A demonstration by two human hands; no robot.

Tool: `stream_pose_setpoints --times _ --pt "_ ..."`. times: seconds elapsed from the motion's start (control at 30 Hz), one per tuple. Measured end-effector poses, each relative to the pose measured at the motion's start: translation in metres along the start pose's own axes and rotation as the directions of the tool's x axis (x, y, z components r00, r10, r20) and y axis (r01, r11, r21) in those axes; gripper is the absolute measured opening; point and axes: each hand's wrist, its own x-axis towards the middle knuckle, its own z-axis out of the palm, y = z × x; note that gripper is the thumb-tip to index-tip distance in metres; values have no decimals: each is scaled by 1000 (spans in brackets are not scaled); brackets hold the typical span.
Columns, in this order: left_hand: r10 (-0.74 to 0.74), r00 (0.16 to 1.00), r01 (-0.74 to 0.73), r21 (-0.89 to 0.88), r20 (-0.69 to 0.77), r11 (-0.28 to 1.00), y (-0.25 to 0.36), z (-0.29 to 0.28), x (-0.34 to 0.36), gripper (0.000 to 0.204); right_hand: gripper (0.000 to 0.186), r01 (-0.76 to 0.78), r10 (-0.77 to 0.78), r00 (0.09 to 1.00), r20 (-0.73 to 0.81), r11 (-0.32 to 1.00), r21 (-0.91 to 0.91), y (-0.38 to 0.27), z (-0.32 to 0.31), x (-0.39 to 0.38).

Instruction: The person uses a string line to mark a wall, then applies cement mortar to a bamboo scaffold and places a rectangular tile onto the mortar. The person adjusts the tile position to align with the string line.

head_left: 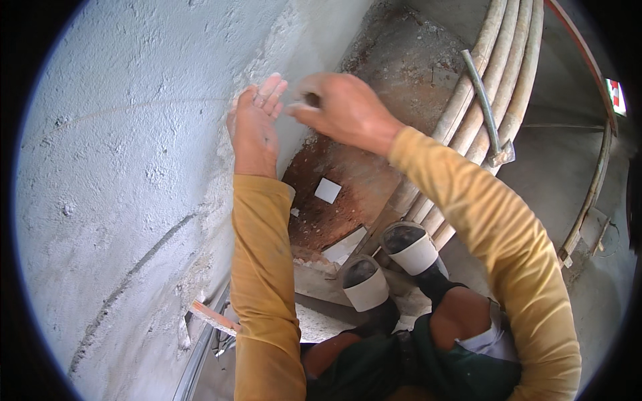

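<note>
My left hand (256, 130) is raised next to the rough plastered wall (134, 73), palm showing and fingers stretched out, with pale dust on the fingertips. Just to its right, my right hand (348, 110) is curled closed, thumb and fingers pinched together near the left fingertips. Motion blurs the pinch, and whatever it may hold cannot be made out. A thin brownish line (154, 103) runs across the wall toward my left hand; whether it is a string or a mark is unclear.
Long round poles (491, 73) lie to the right, with a metal bar (483, 100) across them. A white square piece (328, 190) and a broken pale slab (346, 246) lie on reddish dirt. A brick-coloured strip (214, 316) juts out at lower left. My boots (409, 247) stand beside the poles.
</note>
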Motion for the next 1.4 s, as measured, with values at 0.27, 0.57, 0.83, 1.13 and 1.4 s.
stream_pose_setpoints --times 0.27,0.57,0.83,1.13,1.4 --pt "130 990 -134 -95 -49 986 -11 10 -19 27 24 -65 68 998 -19 988 138 -24 23 23" --pt "184 982 -188 -104 -48 977 -19 12 -22 20 28 -22 27 999 -41 991 134 -13 30 24" --pt "191 982 -191 -88 -12 978 -19 11 -20 16 27 11 3 997 -80 985 173 -11 33 24" --pt "203 978 -204 -19 -42 979 -21 10 -24 13 25 35 -21 996 -91 986 163 -4 42 19" --pt "195 972 -224 277 129 935 -14 -12 -23 20 27 125 -118 987 -111 990 61 -4 37 12"
